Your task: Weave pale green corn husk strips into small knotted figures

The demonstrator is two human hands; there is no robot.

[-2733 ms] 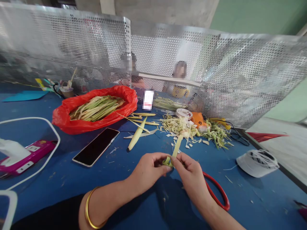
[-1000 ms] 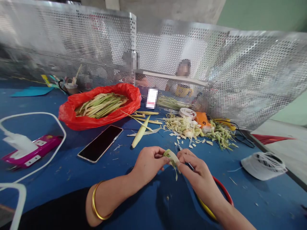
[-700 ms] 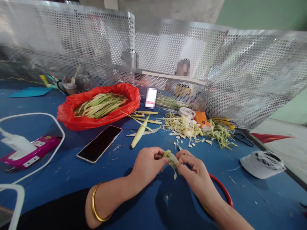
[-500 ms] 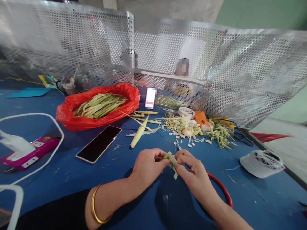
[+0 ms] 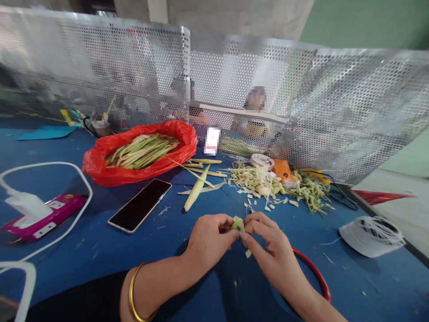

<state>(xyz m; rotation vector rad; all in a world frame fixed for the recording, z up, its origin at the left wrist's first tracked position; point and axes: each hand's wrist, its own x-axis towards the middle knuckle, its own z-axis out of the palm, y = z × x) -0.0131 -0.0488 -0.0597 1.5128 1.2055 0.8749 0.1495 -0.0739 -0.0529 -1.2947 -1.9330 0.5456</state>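
Just above the table, a small folded strip of pale green leaf [image 5: 238, 223] is pinched between my two hands. My left hand [image 5: 208, 239] grips its left side with thumb and forefinger. From the right, my right hand [image 5: 267, 235] presses thumb and fingertips against the same strip, close to the left fingertips. A short tail of the strip shows below the right thumb; the fingers cover the rest. Beyond the right fingers, a small metal tip [image 5: 250, 208] shows. A curved red handle-like piece [image 5: 317, 273] is partly hidden by my right forearm.
Beyond the hands lie a yellow-green spindle-shaped husk [image 5: 196, 190], a phone [image 5: 140, 205] and a heap of leaf scraps [image 5: 256, 179]. A red bag [image 5: 100, 172] of leaf strips stands back left. A white thread spool [image 5: 370, 239] sits right, a purple power strip [image 5: 47, 223] left. Perforated metal panels [image 5: 231, 67] close off the back.
The strip's long loose end, which hung between the hands, is now mostly tucked behind my right thumb and fingers. The right fingertips have closed in on the left ones. The view has shifted slightly.
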